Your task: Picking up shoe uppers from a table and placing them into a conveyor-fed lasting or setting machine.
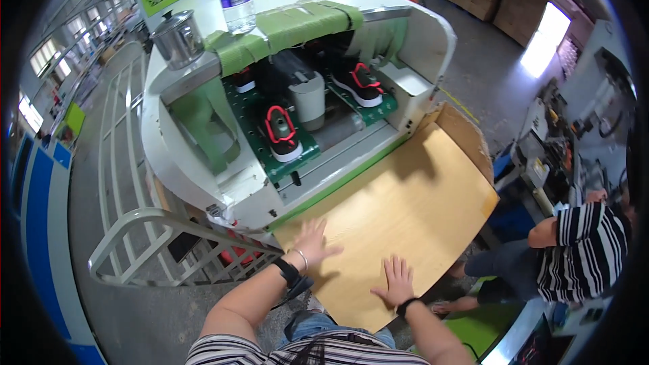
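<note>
Left fingers: spread and gripping nothing, palm down over the near left part of the desk.
Right fingers: spread too, and empty, over the desk's near edge; whether either palm bore weight could not be told.
Hands' placing: the left hand lay farther forward than the right hand, perhaps to steady or smooth the surface.
Front shoe: on the left-hand green plate, beyond the left fingers and well apart from them.
Second shoe: on the right-hand green plate, farther from both hands.
Shoes' placing: both stood soles down, apparently so that the plates carried them flat in the white machine.
Green wrapping: bound along the opening's top edge, probably as padding or a heat curtain's hem.
Bottle and metal pot: upright on the machine, likely parked clear of the desk.
</note>
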Demonstrator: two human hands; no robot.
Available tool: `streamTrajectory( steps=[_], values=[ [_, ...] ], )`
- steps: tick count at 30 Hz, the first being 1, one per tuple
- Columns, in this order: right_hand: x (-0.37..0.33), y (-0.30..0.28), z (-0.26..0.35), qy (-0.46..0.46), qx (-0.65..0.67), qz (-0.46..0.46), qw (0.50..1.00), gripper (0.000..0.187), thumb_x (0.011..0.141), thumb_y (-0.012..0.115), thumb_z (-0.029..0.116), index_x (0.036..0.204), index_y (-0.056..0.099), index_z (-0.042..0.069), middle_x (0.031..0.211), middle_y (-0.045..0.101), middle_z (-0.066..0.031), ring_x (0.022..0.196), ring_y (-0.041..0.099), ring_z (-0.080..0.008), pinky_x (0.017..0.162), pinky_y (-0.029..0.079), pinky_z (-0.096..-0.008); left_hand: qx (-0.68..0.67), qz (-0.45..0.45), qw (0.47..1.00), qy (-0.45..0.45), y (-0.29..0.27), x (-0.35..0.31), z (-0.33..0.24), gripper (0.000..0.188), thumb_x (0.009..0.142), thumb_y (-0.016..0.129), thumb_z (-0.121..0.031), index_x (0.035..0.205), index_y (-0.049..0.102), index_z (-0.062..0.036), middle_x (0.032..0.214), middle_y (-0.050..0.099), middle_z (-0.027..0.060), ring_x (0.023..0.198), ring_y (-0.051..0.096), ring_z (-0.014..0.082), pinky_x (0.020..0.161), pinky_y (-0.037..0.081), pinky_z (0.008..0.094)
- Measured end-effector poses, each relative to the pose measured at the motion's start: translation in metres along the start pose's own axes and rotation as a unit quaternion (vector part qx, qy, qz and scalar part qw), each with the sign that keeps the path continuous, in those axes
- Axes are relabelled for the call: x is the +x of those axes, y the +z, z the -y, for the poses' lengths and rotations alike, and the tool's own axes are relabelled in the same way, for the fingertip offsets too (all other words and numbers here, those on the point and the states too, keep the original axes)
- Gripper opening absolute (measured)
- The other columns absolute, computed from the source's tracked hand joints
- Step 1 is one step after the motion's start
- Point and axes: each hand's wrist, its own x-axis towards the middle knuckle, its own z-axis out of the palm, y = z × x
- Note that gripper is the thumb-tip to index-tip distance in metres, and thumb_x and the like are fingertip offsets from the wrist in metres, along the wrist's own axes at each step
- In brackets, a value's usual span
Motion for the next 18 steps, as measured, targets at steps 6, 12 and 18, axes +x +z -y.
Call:
streamTrajectory(
  steps=[6,12,18],
  values=[
    [-0.093,0.023,0.022,0.092,0.035,0.028,0.995,0.125,0.060,0.078,0.063,0.154,0.013,0.014,0.159,0.007,-0.0214,0.145,0.005,-0.0451,0.113,0.011,-0.0615,0.202,0.100,0.974,0.038,0.069,-0.011,0.032,0.137,0.058,0.072,-0.075,0.154,-0.008,-0.0170,0.157,-0.018,0.0239,0.144,-0.018,0.0441,0.107,-0.001,0.0714],
    [-0.099,0.026,0.035,0.139,0.031,0.049,0.989,0.124,0.062,0.079,0.060,0.155,0.010,0.017,0.161,0.005,-0.0161,0.147,0.005,-0.0415,0.113,0.011,-0.0624,0.217,0.134,0.967,0.024,0.071,-0.019,0.030,0.135,0.061,0.070,-0.075,0.154,-0.009,-0.0161,0.156,-0.020,0.0236,0.144,-0.019,0.0434,0.108,-0.001,0.0706],
    [-0.093,0.037,0.035,0.162,0.009,0.072,0.984,0.127,0.060,0.081,0.058,0.155,0.007,0.019,0.161,0.004,-0.0151,0.147,0.006,-0.0409,0.113,0.016,-0.0626,0.221,0.087,0.970,0.054,0.082,-0.019,0.043,0.137,0.059,0.068,-0.078,0.154,-0.007,-0.0139,0.157,-0.016,0.0249,0.144,-0.015,0.0450,0.107,0.004,0.0711]
  ],
)
